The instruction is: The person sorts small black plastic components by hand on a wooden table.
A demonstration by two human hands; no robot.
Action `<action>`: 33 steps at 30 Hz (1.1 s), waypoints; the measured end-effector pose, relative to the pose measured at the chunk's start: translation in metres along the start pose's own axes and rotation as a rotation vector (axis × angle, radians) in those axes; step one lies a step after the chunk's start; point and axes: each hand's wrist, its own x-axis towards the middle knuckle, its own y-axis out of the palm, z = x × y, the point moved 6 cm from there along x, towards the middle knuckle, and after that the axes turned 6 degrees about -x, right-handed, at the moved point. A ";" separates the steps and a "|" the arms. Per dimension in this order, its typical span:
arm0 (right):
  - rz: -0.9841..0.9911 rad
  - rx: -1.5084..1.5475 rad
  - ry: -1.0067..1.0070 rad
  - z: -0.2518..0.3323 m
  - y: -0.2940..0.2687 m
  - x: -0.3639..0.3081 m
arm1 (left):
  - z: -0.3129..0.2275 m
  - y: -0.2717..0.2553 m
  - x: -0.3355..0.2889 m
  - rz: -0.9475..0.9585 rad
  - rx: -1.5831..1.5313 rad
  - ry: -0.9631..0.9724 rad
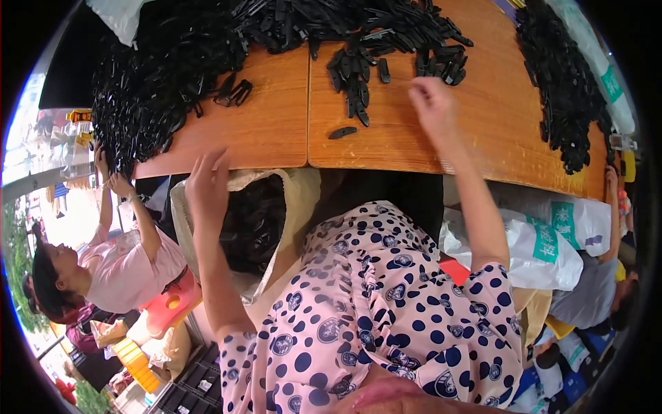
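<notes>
Small elongated black plastic pieces (pixel 345 24) are heaped along the far side of the wooden table (pixel 386 148). A looser group of them (pixel 354 79) reaches toward me, and a single black piece (pixel 343 132) lies apart near the table's middle. My right hand (pixel 434 110) is above the table, just short of a small cluster of the pieces (pixel 445 63); its fingers are curled together, and whatever they hold is hidden. Over the table's near edge, my left hand (pixel 207 183) is raised beside an open pale sack (pixel 300 200) of dark pieces, its slightly blurred fingers partly stretched out.
A large black heap (pixel 165 76) covers the table's left, where another person (pixel 131 262) works. More pieces (pixel 562 90) are piled at the right. White plastic bags (pixel 517 241) are below the right edge, near a person in grey (pixel 586 293). A seam crosses the tabletop.
</notes>
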 end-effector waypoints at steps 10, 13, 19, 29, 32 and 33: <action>0.101 -0.551 -0.196 -0.045 -0.063 0.033 | -0.043 0.168 0.196 -0.014 0.185 0.165; 0.168 -0.693 -0.372 -0.045 -0.050 0.042 | -0.033 0.171 0.203 -0.059 0.133 0.160; 0.305 -0.853 -0.429 -0.053 -0.035 0.063 | 0.011 0.163 0.169 0.285 -0.681 -0.300; 0.095 0.240 0.024 0.030 -0.002 0.049 | -0.042 0.149 0.087 0.337 -1.357 -0.271; 0.111 0.344 0.037 0.083 0.025 0.017 | -0.068 0.147 0.069 0.207 -1.237 -0.156; 0.119 0.354 0.055 0.098 0.031 0.012 | -0.070 0.151 0.065 0.198 -1.239 -0.163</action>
